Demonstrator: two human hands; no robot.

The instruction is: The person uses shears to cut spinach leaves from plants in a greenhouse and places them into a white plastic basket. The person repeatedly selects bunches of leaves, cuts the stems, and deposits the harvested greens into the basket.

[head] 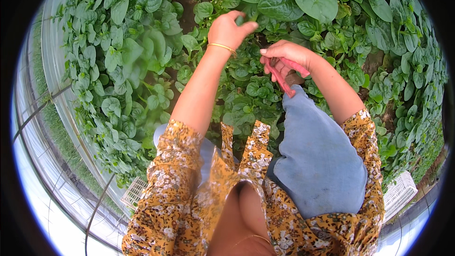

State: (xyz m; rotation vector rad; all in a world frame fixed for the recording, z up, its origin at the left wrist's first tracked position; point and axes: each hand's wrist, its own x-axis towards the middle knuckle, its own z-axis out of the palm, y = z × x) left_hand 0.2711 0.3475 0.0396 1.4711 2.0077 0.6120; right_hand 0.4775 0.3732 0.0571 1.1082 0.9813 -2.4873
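Before me is a bed of leafy green plants (280, 3) with broad, rounded leaves. My left hand (231, 30), with a yellow bangle (222, 45) at the wrist, reaches in among the leaves. Its thumb and forefinger are apart, and a bit of green shows between them; whether it is held is unclear. My right hand (284, 57) is just to the right and nearer to me, closed around the red handles of a hand tool (280, 78), probably scissors or shears. The tool's blades are not visible. Below that hand is my knee in blue denim (316, 149).
A white plastic crate (400, 193) stands at the lower right, and another crate (135, 192) at the lower left. Plastic sheeting (53, 60) on a curved frame runs down the left side. Dense foliage surrounds both arms, with bare soil (188, 7) showing in gaps.
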